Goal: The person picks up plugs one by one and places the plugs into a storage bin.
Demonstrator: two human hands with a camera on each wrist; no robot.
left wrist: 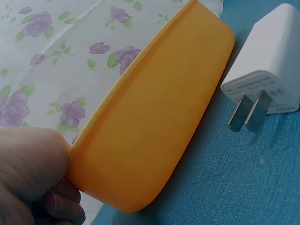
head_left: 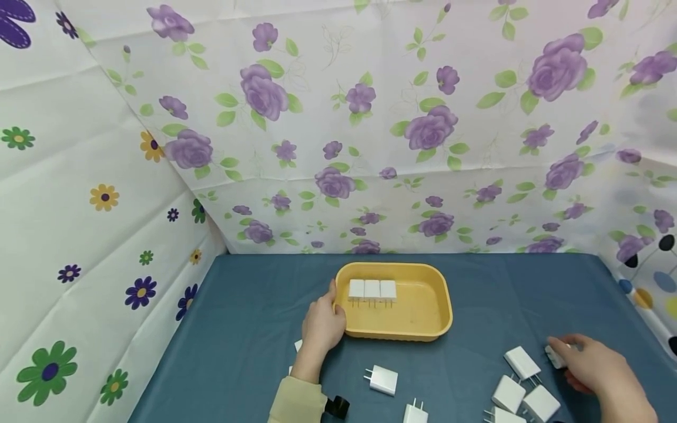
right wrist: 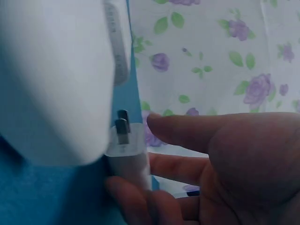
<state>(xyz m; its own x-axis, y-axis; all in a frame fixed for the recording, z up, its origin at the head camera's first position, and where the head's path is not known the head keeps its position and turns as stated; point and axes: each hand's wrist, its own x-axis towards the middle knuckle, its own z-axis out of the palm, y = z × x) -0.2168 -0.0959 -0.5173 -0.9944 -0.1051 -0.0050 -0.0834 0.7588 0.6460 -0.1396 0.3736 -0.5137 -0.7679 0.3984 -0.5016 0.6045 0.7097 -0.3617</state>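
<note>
A yellow tray [head_left: 423,311] holds three white plug chargers [head_left: 372,290] in a row, prongs facing the near side. My left hand [head_left: 324,322] grips the tray's left end; in the left wrist view its curled fingers [left wrist: 61,206] are at the corner of the tray [left wrist: 154,112]. At the right, my right hand [head_left: 597,364] holds a white charger [head_left: 556,356] by its sides. That charger [right wrist: 129,161] shows its two metal prongs pointing up between thumb and fingers in the right wrist view.
Several white chargers lie clustered [head_left: 509,393] just left of my right hand. Two more, one charger [head_left: 383,380] and another charger [head_left: 415,413], lie in front of the tray. White pieces peek out beside my left wrist. Flowered cloth [head_left: 338,117] rises behind the blue tabletop [head_left: 254,305].
</note>
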